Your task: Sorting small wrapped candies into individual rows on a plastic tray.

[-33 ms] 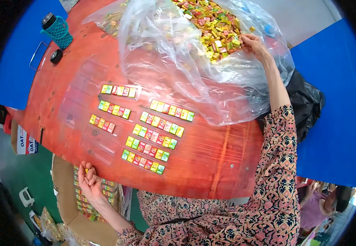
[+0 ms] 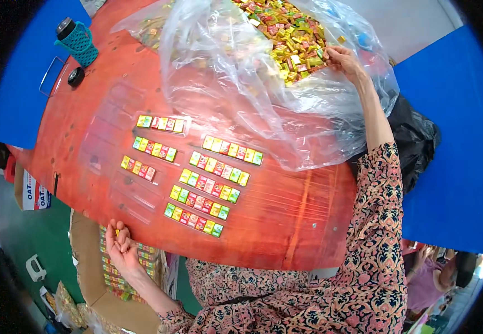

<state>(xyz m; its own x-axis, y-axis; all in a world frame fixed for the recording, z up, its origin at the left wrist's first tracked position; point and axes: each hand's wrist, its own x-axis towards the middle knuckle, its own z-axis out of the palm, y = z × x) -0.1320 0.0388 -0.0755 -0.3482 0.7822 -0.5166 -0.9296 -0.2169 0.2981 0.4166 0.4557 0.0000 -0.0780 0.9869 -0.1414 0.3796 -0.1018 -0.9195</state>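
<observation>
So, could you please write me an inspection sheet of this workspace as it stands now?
Surface: red-brown table, scuffed, bent by the lens.
Job's things: seven rows of small coloured packets laid side by side; a heap of loose packets in a clear plastic bag.
Clutter: teal mesh holder with a dark bottle, small black round object, black bag at the table's right edge.
Grips: right hand reaches into the heap; left hand pinches something small over a cardboard box of packed rows.
Cables: nothing seen.
Surroundings: blue sheets, green floor, another person at lower right.
</observation>
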